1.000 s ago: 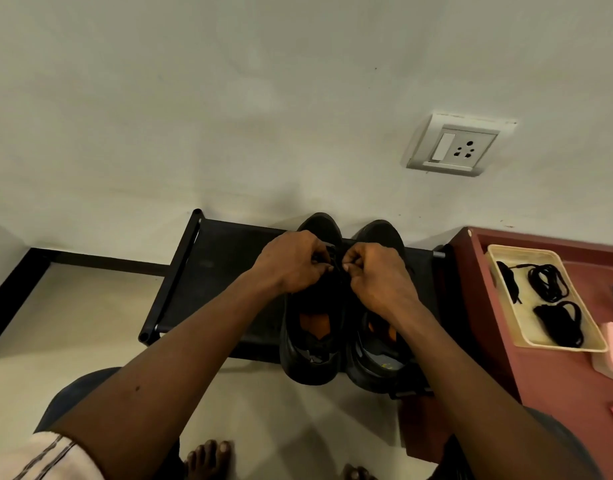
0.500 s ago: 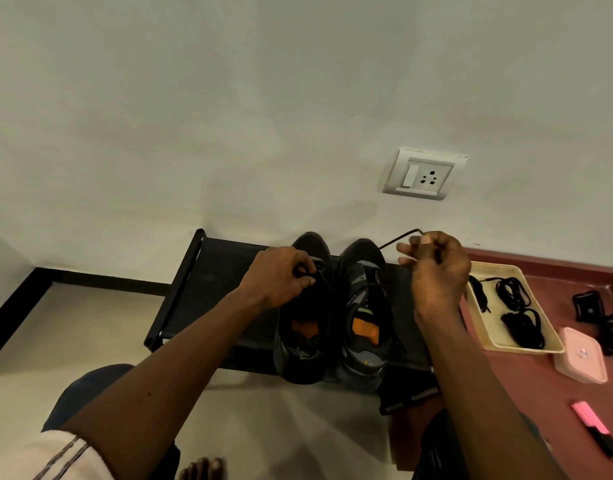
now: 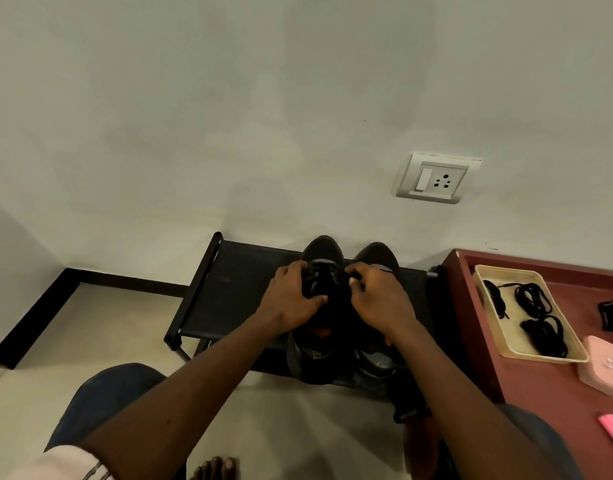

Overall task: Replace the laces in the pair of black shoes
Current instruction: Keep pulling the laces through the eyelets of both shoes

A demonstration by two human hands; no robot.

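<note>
Two black shoes: left shoe (image 3: 324, 251), right shoe (image 3: 377, 254). Left hand (image 3: 291, 301), right hand (image 3: 381, 301) both gripping left shoe.

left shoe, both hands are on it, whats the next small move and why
Likely loosen and draw the lace from one eyelet row: left hand and right hand both grip the left shoe at its laced front, and replacement laces lie waiting in the tray.

Both shoes (image 3: 324, 249) are black, one showing an orange patch inside; the rack (image 3: 236, 292) beneath is black too. The counter (image 3: 547, 403) is dark reddish-brown, carrying a cream tray (image 3: 506, 270) of black laces (image 3: 535, 299), a pale pink box (image 3: 606, 368) and a bright pink marker (image 3: 611, 426). The wall socket (image 3: 436, 178) is white, the skirting (image 3: 31, 320) black, the floor (image 3: 101, 327) beige, the sleeve (image 3: 62, 465) white with thin dark stripes.
</note>
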